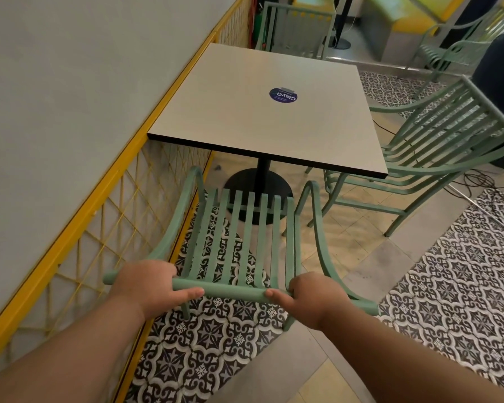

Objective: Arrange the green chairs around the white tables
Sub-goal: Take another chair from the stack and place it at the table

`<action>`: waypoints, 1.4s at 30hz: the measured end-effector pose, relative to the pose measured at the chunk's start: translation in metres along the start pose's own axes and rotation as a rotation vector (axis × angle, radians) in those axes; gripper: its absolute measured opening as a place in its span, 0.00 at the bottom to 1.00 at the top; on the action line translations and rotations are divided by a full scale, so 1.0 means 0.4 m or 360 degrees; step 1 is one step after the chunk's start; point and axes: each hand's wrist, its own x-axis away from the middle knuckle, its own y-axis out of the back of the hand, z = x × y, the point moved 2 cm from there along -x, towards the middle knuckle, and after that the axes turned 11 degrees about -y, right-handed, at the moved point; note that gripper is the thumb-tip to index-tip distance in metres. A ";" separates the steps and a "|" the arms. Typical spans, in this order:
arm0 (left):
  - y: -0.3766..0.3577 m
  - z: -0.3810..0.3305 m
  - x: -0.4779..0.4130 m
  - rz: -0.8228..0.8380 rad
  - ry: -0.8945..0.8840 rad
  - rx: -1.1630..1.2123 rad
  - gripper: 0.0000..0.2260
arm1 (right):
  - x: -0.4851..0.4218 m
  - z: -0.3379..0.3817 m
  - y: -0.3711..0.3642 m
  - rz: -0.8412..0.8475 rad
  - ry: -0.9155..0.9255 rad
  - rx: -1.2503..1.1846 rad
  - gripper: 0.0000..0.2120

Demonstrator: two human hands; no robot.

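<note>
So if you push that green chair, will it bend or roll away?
Probably stiff: the green chair looks like metal bars, so it shouldn't bend. Maybe heavyish, since the left hand and right hand both grip its top rail. I see legs, no wheels, so it would likely scrape over the floor tiles, not roll.

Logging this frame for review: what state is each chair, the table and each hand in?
near green chair: upright, facing the table, held by its top rail, not tucked under.
left hand: grips the rail's left part.
right hand: grips the rail's right part.
white table: upright, sticker on top.
side chair: upright at the table's right.
far chair: upright beyond the table.
</note>
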 end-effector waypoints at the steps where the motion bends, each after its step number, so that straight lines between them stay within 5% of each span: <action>1: -0.003 0.005 -0.003 0.0004 -0.0010 0.0006 0.42 | -0.004 0.001 0.000 0.0004 -0.0001 -0.0013 0.47; 31: 0.024 0.139 -0.187 -0.0122 0.0033 -0.0037 0.46 | -0.222 0.058 0.063 -0.0170 0.0002 -0.0079 0.49; 42: 0.054 0.111 -0.195 0.0235 0.0195 -0.0083 0.44 | -0.223 0.054 0.068 -0.0118 -0.0055 -0.0142 0.47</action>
